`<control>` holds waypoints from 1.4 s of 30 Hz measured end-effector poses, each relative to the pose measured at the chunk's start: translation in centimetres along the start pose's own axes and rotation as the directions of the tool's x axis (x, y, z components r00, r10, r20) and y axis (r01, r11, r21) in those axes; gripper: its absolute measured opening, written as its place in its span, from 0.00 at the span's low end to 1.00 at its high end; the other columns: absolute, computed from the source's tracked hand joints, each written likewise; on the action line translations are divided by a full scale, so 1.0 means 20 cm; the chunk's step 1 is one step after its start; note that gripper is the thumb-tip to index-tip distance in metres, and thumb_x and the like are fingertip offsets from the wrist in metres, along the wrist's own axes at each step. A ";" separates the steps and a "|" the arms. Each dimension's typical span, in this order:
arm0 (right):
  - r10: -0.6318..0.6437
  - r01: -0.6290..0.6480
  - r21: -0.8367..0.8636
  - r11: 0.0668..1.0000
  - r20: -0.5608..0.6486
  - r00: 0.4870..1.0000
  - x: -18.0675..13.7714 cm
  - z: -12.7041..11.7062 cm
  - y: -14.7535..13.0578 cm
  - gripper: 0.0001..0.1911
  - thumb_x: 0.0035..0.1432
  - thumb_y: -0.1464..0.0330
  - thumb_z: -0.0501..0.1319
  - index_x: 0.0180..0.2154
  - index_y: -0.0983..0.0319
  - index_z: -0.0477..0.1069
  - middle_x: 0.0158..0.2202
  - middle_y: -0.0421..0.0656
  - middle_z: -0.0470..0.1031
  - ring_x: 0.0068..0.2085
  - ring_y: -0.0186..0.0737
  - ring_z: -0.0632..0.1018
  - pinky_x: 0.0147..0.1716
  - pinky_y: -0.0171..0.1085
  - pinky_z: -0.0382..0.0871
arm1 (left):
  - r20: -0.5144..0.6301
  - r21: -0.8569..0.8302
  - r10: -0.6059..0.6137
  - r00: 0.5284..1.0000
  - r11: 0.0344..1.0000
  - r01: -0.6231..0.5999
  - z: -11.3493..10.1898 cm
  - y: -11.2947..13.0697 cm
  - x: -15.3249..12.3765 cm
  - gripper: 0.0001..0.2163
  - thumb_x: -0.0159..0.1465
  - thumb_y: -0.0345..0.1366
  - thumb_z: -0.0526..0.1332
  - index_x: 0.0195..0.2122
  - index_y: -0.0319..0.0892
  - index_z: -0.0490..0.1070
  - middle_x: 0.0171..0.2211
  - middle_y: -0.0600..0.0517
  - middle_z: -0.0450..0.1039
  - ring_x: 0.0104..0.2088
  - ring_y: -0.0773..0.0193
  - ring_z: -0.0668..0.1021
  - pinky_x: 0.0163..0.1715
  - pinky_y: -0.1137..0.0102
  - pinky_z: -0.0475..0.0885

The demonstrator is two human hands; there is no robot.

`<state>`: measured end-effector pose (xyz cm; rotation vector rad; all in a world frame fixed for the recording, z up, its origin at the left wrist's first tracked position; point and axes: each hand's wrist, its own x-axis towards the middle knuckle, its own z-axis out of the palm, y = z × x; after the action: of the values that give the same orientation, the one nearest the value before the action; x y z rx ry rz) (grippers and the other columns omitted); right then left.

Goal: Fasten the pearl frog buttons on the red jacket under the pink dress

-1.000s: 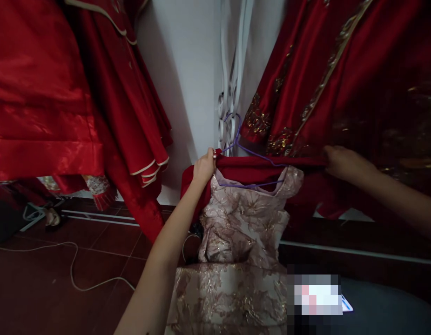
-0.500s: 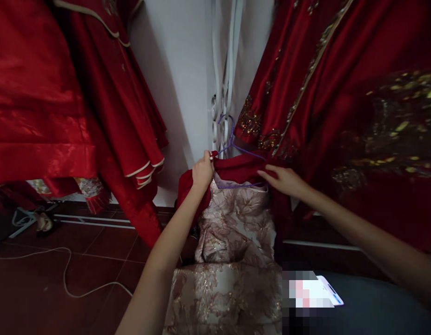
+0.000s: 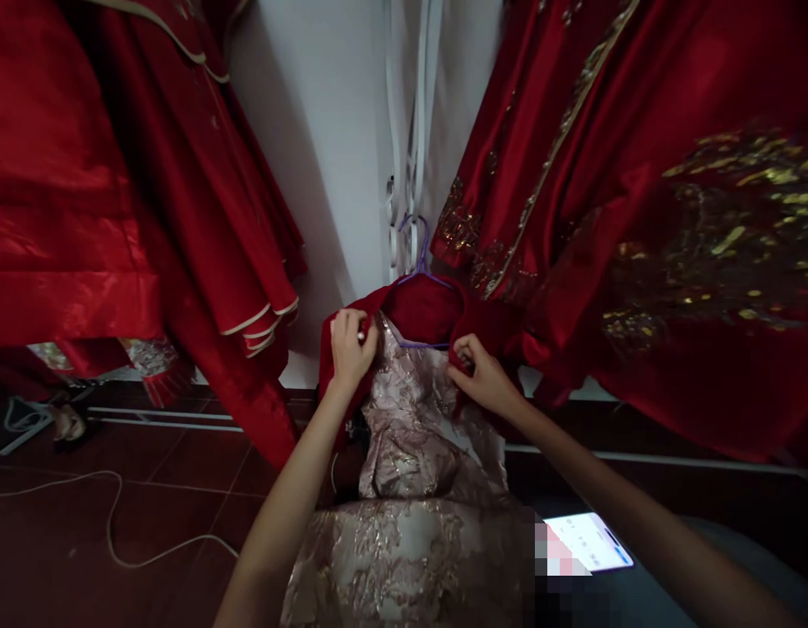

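Observation:
A dark red jacket [image 3: 425, 312] hangs on a purple hanger [image 3: 422, 270], its front parted over a pale, gold-patterned brocade dress [image 3: 410, 392]. My left hand [image 3: 352, 344], with a pearl ring on it, is closed on the jacket's left front edge. On the opposite side my right hand [image 3: 479, 371] pinches the right front edge with curled fingers. The hanger's lower bar crosses the dress top between my hands. The dress spreads down toward me, its lower part lying nearest.
Red garments [image 3: 201, 201] hang at left, and red robes with gold embroidery [image 3: 724, 235] at right. A white scrolled metal stand [image 3: 414, 131] rises against the wall. A lit phone [image 3: 593, 541] lies lower right. A white cable [image 3: 116, 523] runs across the tiled floor.
Both hands have moved from the hanger's shoulders down onto the jacket's front edges. The jacket now covers the hanger's arms and its collar stands open around the dress top.

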<state>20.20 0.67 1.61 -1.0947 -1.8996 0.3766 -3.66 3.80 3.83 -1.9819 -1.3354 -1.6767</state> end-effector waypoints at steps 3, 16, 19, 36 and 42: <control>0.038 -0.030 0.137 0.990 -0.062 0.997 0.02 0.02 0.06 0.08 0.50 0.68 0.54 0.34 0.58 0.55 0.29 0.38 0.61 0.30 0.34 0.67 0.31 0.33 0.62 | 0.299 0.013 0.072 0.951 0.997 -0.080 -0.01 0.04 -0.09 0.05 0.59 0.34 0.54 0.37 0.42 0.63 0.34 0.50 0.67 0.38 0.62 0.70 0.40 0.68 0.65; 0.204 -0.153 0.521 0.840 -0.042 0.978 0.13 0.18 -0.17 0.04 0.50 0.67 0.51 0.32 0.57 0.57 0.27 0.37 0.62 0.30 0.35 0.67 0.31 0.33 0.63 | 0.544 -0.355 -0.037 0.838 0.895 0.270 0.08 0.34 -0.06 0.07 0.55 0.28 0.54 0.36 0.43 0.60 0.26 0.57 0.62 0.27 0.71 0.67 0.31 0.77 0.64; 0.168 -0.139 0.533 0.834 -0.006 0.986 0.05 0.19 -0.15 0.04 0.50 0.68 0.53 0.31 0.57 0.57 0.27 0.37 0.62 0.31 0.35 0.68 0.33 0.33 0.64 | 0.382 -0.476 -0.215 0.899 0.788 0.390 0.09 0.37 -0.22 0.13 0.55 0.26 0.54 0.41 0.43 0.58 0.31 0.55 0.63 0.31 0.71 0.68 0.35 0.77 0.66; 0.088 -0.059 0.492 0.869 -0.036 0.995 -0.04 0.20 -0.12 0.13 0.53 0.61 0.60 0.40 0.58 0.64 0.39 0.44 0.70 0.40 0.37 0.73 0.43 0.39 0.69 | 0.129 -0.503 -0.502 0.855 0.710 0.492 0.14 0.38 -0.41 0.08 0.59 0.37 0.57 0.38 0.40 0.68 0.35 0.49 0.72 0.37 0.67 0.75 0.41 0.70 0.70; 0.046 -0.008 0.353 0.936 -0.099 0.994 -0.03 0.17 -0.17 0.11 0.54 0.62 0.59 0.40 0.58 0.68 0.40 0.44 0.72 0.41 0.38 0.75 0.43 0.40 0.71 | 0.186 -0.399 -0.415 0.891 0.797 0.454 0.07 0.39 -0.38 0.07 0.60 0.35 0.55 0.39 0.41 0.68 0.37 0.49 0.73 0.40 0.65 0.75 0.44 0.68 0.69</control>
<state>15.70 -1.19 1.38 -0.8818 -1.6446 0.6354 3.47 -3.34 -0.31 -2.1070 -1.6722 -2.2945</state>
